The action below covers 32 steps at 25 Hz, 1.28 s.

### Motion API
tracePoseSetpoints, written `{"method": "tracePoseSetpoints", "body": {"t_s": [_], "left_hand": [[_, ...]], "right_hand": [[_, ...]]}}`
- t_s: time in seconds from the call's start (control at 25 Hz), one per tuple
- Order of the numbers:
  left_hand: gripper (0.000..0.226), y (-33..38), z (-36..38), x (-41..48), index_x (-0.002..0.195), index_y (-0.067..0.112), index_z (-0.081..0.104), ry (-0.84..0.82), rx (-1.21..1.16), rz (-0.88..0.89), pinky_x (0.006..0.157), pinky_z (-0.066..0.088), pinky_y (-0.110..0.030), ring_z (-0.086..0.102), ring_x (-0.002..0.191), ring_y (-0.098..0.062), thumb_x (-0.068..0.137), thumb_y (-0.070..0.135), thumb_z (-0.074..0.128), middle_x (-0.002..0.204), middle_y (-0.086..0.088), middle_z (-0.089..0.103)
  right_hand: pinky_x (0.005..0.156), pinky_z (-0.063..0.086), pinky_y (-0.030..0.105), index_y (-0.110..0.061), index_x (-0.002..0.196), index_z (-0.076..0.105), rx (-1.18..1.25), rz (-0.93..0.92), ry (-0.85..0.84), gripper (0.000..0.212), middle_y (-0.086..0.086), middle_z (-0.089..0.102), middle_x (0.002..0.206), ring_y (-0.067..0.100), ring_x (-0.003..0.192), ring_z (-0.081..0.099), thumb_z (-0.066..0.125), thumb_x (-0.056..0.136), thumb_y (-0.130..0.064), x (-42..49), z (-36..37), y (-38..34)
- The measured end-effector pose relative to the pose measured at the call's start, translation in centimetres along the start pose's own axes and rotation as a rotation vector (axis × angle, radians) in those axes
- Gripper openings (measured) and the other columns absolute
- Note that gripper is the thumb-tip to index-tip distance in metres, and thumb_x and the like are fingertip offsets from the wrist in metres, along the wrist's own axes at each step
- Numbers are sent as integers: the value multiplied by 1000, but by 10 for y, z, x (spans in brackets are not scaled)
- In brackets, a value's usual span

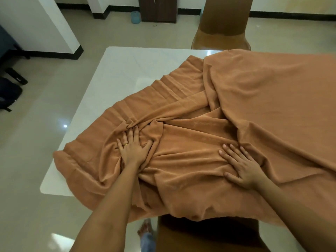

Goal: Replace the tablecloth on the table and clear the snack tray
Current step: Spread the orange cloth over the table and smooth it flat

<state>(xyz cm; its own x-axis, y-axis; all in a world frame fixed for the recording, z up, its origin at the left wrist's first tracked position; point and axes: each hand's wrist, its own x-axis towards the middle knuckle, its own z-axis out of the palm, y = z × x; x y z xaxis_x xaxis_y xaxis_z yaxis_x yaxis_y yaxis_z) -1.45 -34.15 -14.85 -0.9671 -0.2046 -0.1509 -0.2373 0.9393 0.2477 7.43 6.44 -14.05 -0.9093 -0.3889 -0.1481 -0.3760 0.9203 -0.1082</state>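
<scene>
Head view looks down on a white glossy worktop with rounded corners, standing on a pale tiled floor. An orange-brown tablecloth covers most of its right and near parts, rumpled into deep folds at the middle and hanging over the near edge; the far left part of the worktop lies bare. Across the worktop stands a brown chair with a tall back, and a second brown chair shows just below the hanging cloth at the near edge. Against the far wall is a dark wooden cabinet, with a small light-blue bin beside it on the floor. A dark bag lies on the floor at the left.

Left hand lies flat on the bunched folds with fingers spread and straight, pressing the cloth, a gold ring on one finger. Right hand also lies flat on the cloth, fingers spread, gripping nothing. A bare foot shows on the floor below.
</scene>
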Motion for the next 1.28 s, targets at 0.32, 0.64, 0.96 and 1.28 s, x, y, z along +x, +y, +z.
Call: {"method": "tracePoseSetpoints", "body": {"t_s": [0.32,0.64,0.96,1.28], "left_hand": [[76,-89,-32,59,152,30,11,-47,2,36,116,-6,-48,6,147,-24,89,63,37,160,3,10],[87,-95,-42,89,143,21,39,150,4,501,116,15,-45,31,138,-30,72,71,47,150,-8,37],[123,-145,-69,150,152,33,-2,-170,59,200,118,-1,-43,-3,148,-22,47,92,23,161,5,-2],[130,-119,-152,194,149,15,23,-563,350,-153,113,24,-50,27,140,-33,47,78,74,156,-13,22]], "right_hand": [[117,11,47,-17,135,50,86,353,176,67,8,41,149,19,145,18,38,80,-52,-32,6,-35],[119,3,43,-22,152,22,328,434,280,76,3,8,160,19,148,0,38,87,-60,135,4,-214],[118,6,49,-28,153,16,153,444,207,82,-2,11,161,17,148,3,34,84,-70,148,22,-238],[117,16,45,-17,118,61,144,550,353,54,5,58,128,27,125,48,37,88,-55,180,6,-248]]}}
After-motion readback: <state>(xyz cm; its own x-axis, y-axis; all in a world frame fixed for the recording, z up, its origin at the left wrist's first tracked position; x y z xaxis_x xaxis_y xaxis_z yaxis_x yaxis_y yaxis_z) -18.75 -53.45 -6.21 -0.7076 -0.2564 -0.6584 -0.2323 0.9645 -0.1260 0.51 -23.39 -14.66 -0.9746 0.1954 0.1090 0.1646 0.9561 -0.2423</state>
